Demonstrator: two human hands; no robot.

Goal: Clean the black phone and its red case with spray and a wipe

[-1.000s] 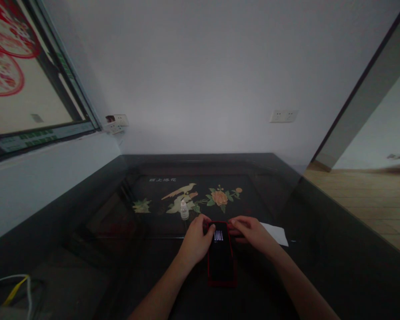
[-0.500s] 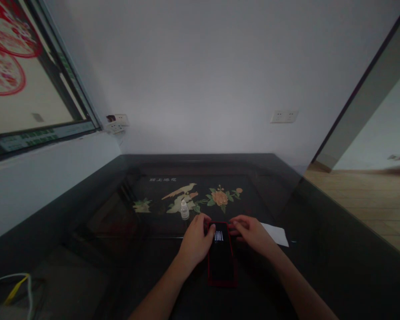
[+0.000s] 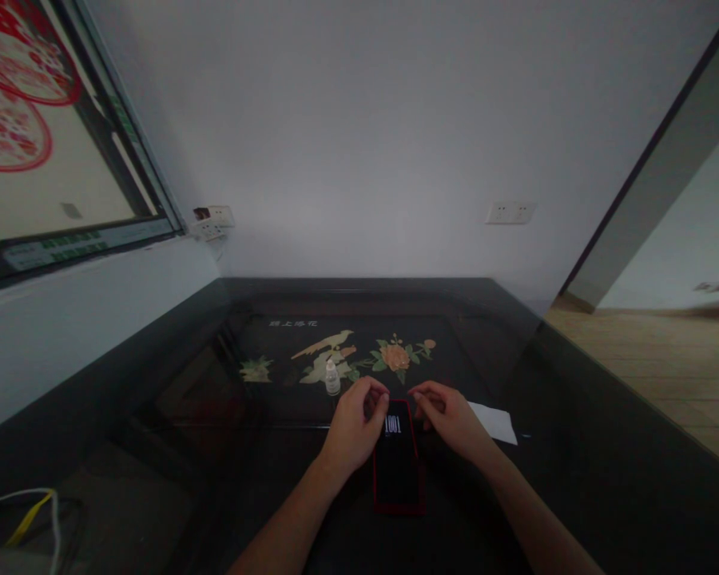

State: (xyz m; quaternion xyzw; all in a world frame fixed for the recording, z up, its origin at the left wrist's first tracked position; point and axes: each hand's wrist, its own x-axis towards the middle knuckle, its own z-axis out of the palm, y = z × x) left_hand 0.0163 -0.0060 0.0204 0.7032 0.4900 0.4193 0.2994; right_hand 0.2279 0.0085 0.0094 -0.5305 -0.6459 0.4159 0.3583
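Observation:
A phone in a red case (image 3: 399, 467) lies flat on the dark glass table (image 3: 575, 447), its screen dark with white digits at the far end. My left hand (image 3: 353, 427) rests at the phone's upper left corner, fingers curled and pinched just above it. My right hand (image 3: 449, 419) hovers at the upper right corner, fingers also curled in a pinch. Whatever the fingertips hold, if anything, is too small to see. A small clear dropper bottle (image 3: 332, 377) stands just beyond my left hand.
A white paper sheet (image 3: 494, 422) lies right of my right hand. A bird and flower inlay (image 3: 359, 355) shows under the glass. Wall sockets (image 3: 509, 212) sit on the back wall, a window (image 3: 53, 176) at left, cables (image 3: 29, 519) at lower left, wooden floor (image 3: 665, 359) at right.
Both hands have lifted slightly off the phone's top end, and their fingers have curled in toward each other. The phone has not moved.

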